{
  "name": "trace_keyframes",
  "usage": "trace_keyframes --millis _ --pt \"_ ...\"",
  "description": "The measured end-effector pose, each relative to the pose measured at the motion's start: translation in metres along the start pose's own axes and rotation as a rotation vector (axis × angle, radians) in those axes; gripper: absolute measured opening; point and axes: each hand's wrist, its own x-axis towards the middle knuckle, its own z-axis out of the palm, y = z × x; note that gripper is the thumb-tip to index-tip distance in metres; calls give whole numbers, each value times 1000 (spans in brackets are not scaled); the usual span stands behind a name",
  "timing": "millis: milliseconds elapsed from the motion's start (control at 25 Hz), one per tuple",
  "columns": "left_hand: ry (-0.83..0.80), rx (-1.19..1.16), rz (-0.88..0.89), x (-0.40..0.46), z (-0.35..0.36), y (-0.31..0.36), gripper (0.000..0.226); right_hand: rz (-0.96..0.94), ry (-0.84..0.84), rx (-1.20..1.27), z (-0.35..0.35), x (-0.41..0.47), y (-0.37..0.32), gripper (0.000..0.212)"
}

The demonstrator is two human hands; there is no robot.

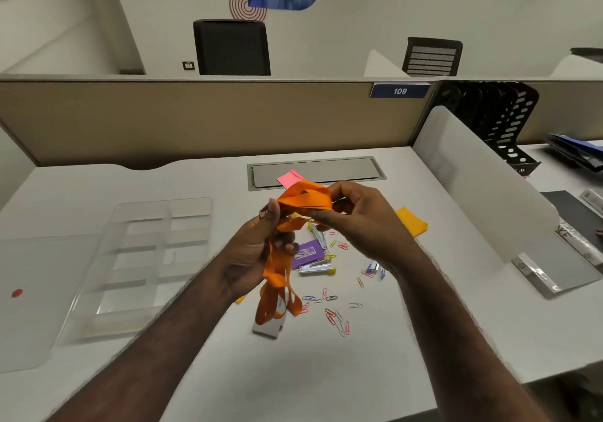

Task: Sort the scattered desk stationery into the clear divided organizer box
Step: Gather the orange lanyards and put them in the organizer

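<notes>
Bunching the orange lanyard (303, 199) so it fits a slot | both hands (257, 252) (355, 222) pinching it above the counter (408, 340) | organizer box (153, 258) waiting left, paperclips (332, 310) loose

Lanyard (283, 274) hides grey box (268, 327) partly.

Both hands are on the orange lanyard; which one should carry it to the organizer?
Probably the left hand: it grips the orange lanyard mid-bundle, and the clear organizer box sits on its side. The right hand only pinches the top folds.
</notes>
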Motion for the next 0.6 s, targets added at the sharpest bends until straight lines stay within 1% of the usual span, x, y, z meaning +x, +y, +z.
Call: trace_keyframes --millis 160,200,320,440,480,560,600 --pt "76 -292 103 6 4 3 73 -62 27 -56 24 -5 10 19" --pt "101 -340 118 6 5 3 70 -91 33 -75 30 -6 12 18" --pt "178 -377 135 7 11 6 49 -170 45 -134 50 -7 18 21" --pt "264 -382 151 7 14 11 31 -210 14 -148 60 -7 24 38" --pt "270 -381 154 6 14 14 22 -191 7 -85 60 -7 25 46" --pt "297 -368 177 6 13 19 7 -82 11 109 61 -8 30 65" --pt "311 -380 184 5 12 22 6 -11 4 177 62 -7 34 77"
